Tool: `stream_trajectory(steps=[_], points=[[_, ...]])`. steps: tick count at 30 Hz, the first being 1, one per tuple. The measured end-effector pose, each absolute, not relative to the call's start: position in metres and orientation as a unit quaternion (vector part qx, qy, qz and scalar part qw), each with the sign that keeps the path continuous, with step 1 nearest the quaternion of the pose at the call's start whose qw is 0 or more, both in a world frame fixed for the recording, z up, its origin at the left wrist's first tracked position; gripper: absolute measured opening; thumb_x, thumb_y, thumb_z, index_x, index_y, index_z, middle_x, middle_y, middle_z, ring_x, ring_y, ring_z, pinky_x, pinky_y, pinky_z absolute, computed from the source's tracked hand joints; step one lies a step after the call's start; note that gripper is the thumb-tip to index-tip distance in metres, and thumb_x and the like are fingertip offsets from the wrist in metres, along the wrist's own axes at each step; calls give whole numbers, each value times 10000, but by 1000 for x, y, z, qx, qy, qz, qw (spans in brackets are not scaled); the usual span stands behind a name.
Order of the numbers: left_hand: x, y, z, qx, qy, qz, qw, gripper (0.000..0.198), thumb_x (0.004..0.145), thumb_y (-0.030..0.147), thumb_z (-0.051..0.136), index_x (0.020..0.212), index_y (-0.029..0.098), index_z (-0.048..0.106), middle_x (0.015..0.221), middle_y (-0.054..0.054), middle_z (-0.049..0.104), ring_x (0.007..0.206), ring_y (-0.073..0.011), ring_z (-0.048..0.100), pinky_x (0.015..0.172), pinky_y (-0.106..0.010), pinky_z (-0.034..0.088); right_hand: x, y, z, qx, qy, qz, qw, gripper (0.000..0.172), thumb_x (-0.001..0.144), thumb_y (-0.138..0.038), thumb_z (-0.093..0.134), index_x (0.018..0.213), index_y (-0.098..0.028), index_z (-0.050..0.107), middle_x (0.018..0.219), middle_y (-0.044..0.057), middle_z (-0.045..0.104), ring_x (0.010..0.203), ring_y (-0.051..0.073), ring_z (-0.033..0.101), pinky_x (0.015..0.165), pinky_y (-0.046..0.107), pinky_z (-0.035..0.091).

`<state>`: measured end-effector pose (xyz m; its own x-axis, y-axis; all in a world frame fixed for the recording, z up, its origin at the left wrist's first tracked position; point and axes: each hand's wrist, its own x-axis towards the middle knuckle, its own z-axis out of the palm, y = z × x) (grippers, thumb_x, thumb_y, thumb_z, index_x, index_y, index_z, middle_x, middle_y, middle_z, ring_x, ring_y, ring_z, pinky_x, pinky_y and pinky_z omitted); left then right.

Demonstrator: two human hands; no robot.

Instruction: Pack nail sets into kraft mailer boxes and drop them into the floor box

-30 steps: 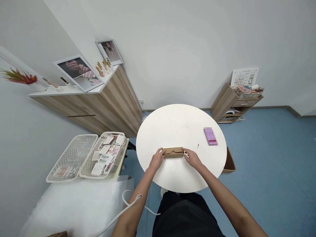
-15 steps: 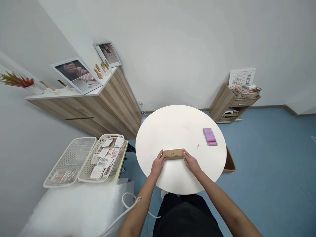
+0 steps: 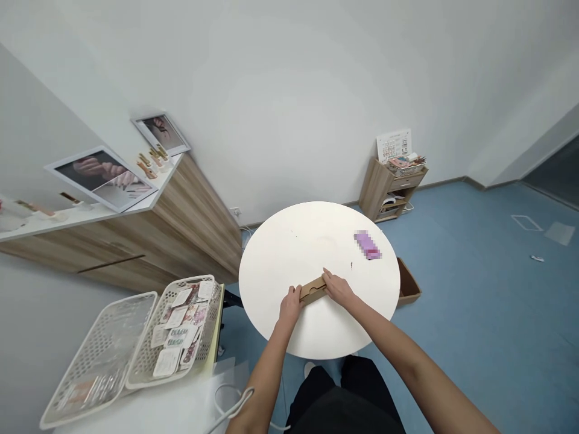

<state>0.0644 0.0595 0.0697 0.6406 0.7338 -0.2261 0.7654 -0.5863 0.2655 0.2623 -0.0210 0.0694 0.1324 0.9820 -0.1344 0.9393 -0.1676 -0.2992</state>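
Note:
A small brown cardboard box [image 3: 313, 290] is held between my two hands over the near half of a round white table [image 3: 280, 253]. My left hand [image 3: 290, 307] grips its left end, the fingers closed against the cardboard. Around the right end my right hand [image 3: 337, 287] is closed, fingers on the top and side. The box looks shut, with a half-round notch along its front edge. Whether it rests on the table or is slightly lifted, I cannot tell. Farther right lies a purple, pixel-blurred flat item [image 3: 368, 245], and a small dark speck [image 3: 351, 265] is near it.
Left of the table, two white plastic baskets [image 3: 205, 325] hold packets and cards. A white cable [image 3: 226, 416] runs by my left arm. Beyond stands a wooden cabinet [image 3: 199, 211] with framed pictures. An open brown box [image 3: 408, 283] sits on the floor at right, a small shelf unit [image 3: 384, 187] behind.
The box has turned, its right end now farther from me, and its front flap edge looks tilted. My right hand has moved further over it. The whole view has shifted right.

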Motion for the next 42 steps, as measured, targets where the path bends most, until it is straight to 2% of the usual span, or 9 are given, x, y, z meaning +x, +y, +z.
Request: stream_trajectory(steps=[2,4,7,14,22,25,30,35,42], points=[[68,63,73,891,418,-68,166,355,826,77,524,1146,229,497,1112,-64,532,860,-189,636,748,-283,452,259,-10,77,-739,-650,178,28,474,827,-111,542,1280,-244,496,1385,132,524,965,234,646,741,304,497],[70,64,74,892,416,-77,160,281,841,65,484,1069,226,517,1071,-54,541,841,-181,629,741,-278,439,255,-3,81,-724,-660,201,-12,352,834,-100,530,1159,-224,576,1189,111,634,898,216,654,731,285,468],[68,62,73,895,410,-76,157,243,865,57,435,1026,214,525,1053,-54,553,818,-177,622,723,-275,434,250,-1,80,-721,-662,205,-34,205,853,-108,519,1013,-188,621,1011,96,663,847,207,649,714,273,439],[57,44,56,907,398,-40,132,328,857,18,403,1097,208,519,1085,-69,568,840,-187,638,727,-278,470,240,-26,66,-729,-667,155,-7,282,873,-51,447,1087,-186,572,1059,102,638,894,215,622,718,279,436],[63,16,50,903,367,104,199,648,770,12,455,1357,280,400,1324,-80,538,1174,-244,574,953,-389,499,256,-75,60,-754,-629,131,139,428,827,-44,475,1209,-235,513,1232,82,599,1125,224,578,851,314,510],[90,6,64,897,342,126,251,635,781,34,466,1358,294,423,1362,-57,526,1248,-236,531,1017,-397,470,291,-109,76,-733,-635,111,218,514,820,-51,455,1306,-218,459,1348,103,541,1255,238,500,955,373,497],[170,-40,89,885,247,170,356,521,830,105,492,1319,286,491,1317,-54,568,1222,-211,545,1023,-362,463,385,-199,106,-717,-607,115,323,700,819,-87,443,1475,-250,256,1548,102,316,1357,235,404,1060,429,430],[273,-121,86,862,179,150,450,448,871,190,513,1306,298,517,1320,-66,576,1220,-235,543,1021,-393,462,489,-309,106,-715,-575,150,368,489,836,-151,523,1313,-251,487,1296,86,596,1255,230,511,1057,417,424],[396,-201,44,827,198,128,510,385,874,260,526,1259,275,535,1326,-81,567,1243,-258,524,1028,-423,454,600,-391,105,-743,-554,203,317,409,850,-179,584,1247,-264,534,1167,75,636,1090,225,576,903,357,491]])
